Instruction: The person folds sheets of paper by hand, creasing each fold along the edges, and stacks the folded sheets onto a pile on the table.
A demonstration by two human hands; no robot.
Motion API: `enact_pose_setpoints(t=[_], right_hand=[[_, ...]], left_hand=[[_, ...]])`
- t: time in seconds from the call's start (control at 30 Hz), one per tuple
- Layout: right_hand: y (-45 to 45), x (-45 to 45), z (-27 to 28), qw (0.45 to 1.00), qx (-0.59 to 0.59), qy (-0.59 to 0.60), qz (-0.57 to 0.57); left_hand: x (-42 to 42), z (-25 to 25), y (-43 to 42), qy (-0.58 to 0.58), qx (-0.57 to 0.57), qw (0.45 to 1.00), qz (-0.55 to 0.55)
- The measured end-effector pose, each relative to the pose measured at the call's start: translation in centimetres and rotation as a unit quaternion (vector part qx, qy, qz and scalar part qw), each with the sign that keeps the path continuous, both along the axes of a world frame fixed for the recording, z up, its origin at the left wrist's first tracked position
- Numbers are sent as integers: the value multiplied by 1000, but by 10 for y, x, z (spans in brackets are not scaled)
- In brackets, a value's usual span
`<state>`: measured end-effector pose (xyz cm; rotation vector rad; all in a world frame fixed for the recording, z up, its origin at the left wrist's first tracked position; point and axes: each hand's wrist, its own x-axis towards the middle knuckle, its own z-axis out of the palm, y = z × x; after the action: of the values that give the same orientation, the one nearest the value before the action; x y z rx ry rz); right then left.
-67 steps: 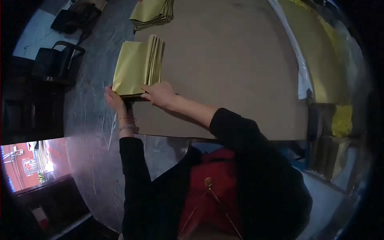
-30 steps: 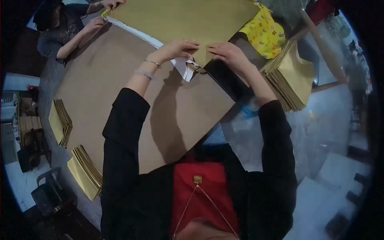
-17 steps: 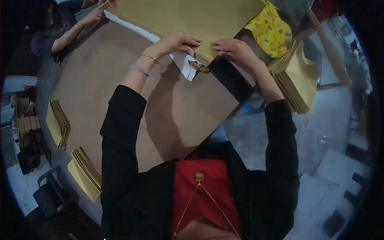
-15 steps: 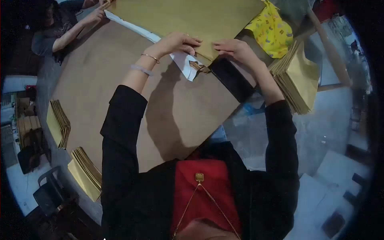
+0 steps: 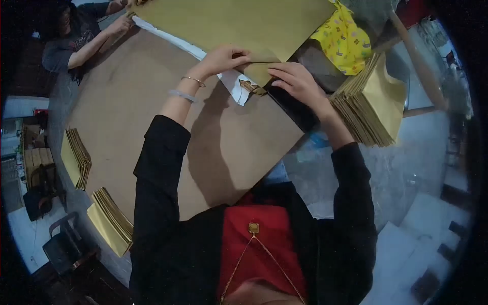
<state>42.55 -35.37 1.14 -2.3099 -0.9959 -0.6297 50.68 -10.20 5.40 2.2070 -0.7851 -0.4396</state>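
A large gold paper sheet (image 5: 213, 23) lies over the far part of the brown tabletop (image 5: 132, 96). My left hand (image 5: 223, 58) pinches its near edge between thumb and fingers. A raised crease runs from there toward my right hand (image 5: 300, 84), whose fingers are stretched out over the sheet's near corner; its thumb is hidden. Below the left hand, a white paper strip (image 5: 233, 86) with a torn brown patch sticks out from under the gold sheet. A black flat object (image 5: 292, 107) lies under my right hand and wrist.
Folded gold paper stacks stand at right (image 5: 373, 104) and at the table's left edge (image 5: 76, 157). A yellow patterned bag (image 5: 345, 43) lies at the back right. A co-worker's hand (image 5: 121, 24) touches the sheet's far left corner. A black chair (image 5: 68, 244) stands lower left.
My right hand has moved toward me and slightly left over the sheet's corner. A raised crease now shows in the gold sheet between my hands. My left hand has shifted only slightly.
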Motion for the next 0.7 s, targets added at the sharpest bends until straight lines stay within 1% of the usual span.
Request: enact_pose_setpoints(t=[0.03, 0.07, 0.1, 0.13, 0.3, 0.33, 0.4, 0.53, 0.6, 0.7], right_hand=[[4, 1, 3, 999, -25, -11, 24], [6, 3, 2, 998, -53, -19, 14], [5, 6, 0, 998, -54, -22, 15], [5, 9, -2, 998, -60, -20, 16], [1, 14, -3, 998, -66, -5, 22], [2, 13, -4, 998, -66, -13, 17], [2, 11, -4, 997, -68, -20, 11], [3, 11, -6, 997, -73, -14, 1], [3, 12, -8, 997, -75, -15, -3], [2, 11, -9, 997, -76, -6, -12]], left_hand=[[2, -2, 0, -2, -1, 1000, 0], [3, -4, 1, 14, -29, 999, -4], [4, -6, 2, 30, -56, 998, -7], [5, -10, 3, 27, -57, 998, -6], [11, -26, 5, 23, -140, 990, 9], [9, -22, 4, 23, -140, 990, 9], [4, -13, 3, 88, -135, 986, 34], [-1, -8, 3, 82, -126, 987, 47], [2, -15, 4, 111, -199, 973, 29], [0, -14, 3, 123, -214, 968, 45]])
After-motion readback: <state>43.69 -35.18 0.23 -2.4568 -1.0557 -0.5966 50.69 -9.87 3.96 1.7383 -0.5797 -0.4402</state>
